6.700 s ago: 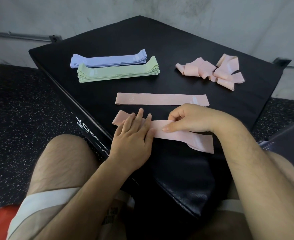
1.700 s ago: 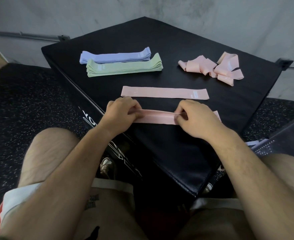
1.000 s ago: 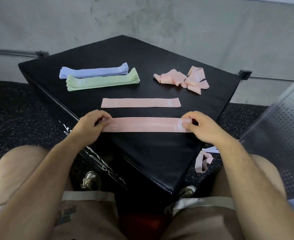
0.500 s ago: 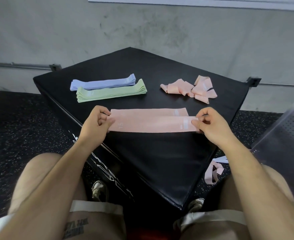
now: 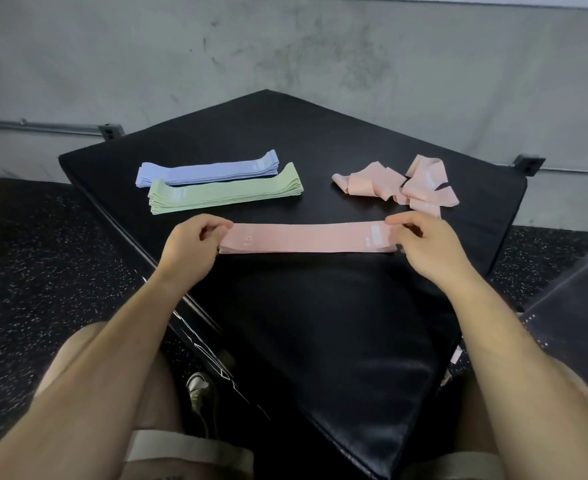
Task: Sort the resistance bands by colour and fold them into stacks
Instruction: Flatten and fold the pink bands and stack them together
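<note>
A flat pink band (image 5: 306, 238) lies stretched out across the middle of the black padded box (image 5: 320, 341), running left to right. A second pink layer shows along its lower edge, so it rests on another band of the same colour. Pale printing marks it near each end, with the figures "15" readable at the left end.

The left hand (image 5: 192, 244) pinches the left end of the pink band between thumb and curled fingers. The right hand (image 5: 424, 242) holds the right end in the same way, thumb and fingertips closed on the fabric. Both forearms reach in from the near side, over the near corner of the box.

Beyond the left hand, toward the left corner of the box, sits a neat green stack (image 5: 225, 195) of folded bands. Just behind it, touching or nearly so, lies a lilac stack (image 5: 209, 171), also folded flat. Both stacks lie roughly parallel to the pink band.

Beyond the right hand, toward the right corner, a loose pile of pink bands (image 5: 400, 188) lies tangled and unfolded, its nearest strip just beside the right hand's knuckles.

The box stands on dark speckled flooring (image 5: 25, 271) against a grey concrete wall (image 5: 285, 46). A shoe (image 5: 199, 396) shows below the near left edge of the box, between the person's bare knees.
</note>
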